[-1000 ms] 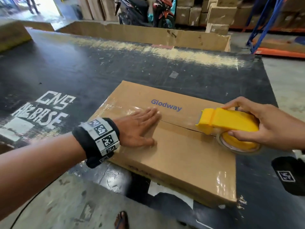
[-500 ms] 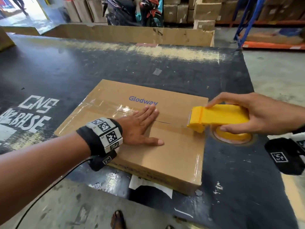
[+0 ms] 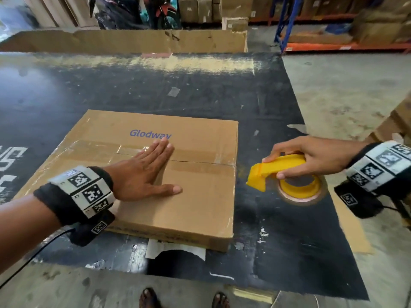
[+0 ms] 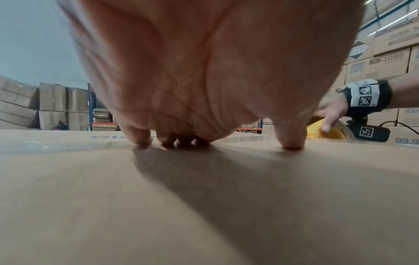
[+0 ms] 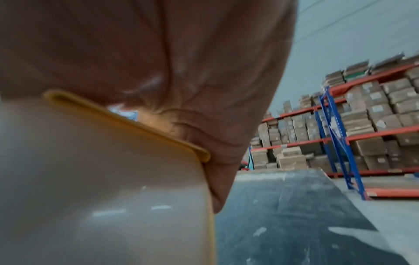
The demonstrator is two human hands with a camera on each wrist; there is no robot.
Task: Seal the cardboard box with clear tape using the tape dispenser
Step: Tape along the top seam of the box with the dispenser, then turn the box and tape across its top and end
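Observation:
A flat brown cardboard box (image 3: pixel 189 201) printed "Glodway" lies on the black table (image 3: pixel 200 90). Clear tape runs along its centre seam. My left hand (image 3: pixel 151 170) lies flat on the box top (image 4: pixel 158 206), fingers straight across the seam, fingertips (image 4: pixel 140 138) pressing the cardboard. My right hand (image 3: pixel 311 156) grips the yellow tape dispenser (image 3: pixel 278 172) by its handle, just past the box's right edge and above the table. In the right wrist view the clear tape roll (image 5: pixel 102 188) and the dispenser's yellow rim (image 5: pixel 127 123) fill the lower left under my palm.
A long cardboard wall (image 3: pixel 133 41) stands at the table's far edge. Motorbikes (image 3: pixel 160 12) and stacked cartons are behind it. Blue and orange racking (image 5: pixel 340 139) holds boxes at the right. Bare feet (image 3: pixel 149 298) stand below the table's near edge.
My right hand has pulled the dispenser rightward off the box's right edge. The left hand has stayed flat on the box. The camera view has shifted right.

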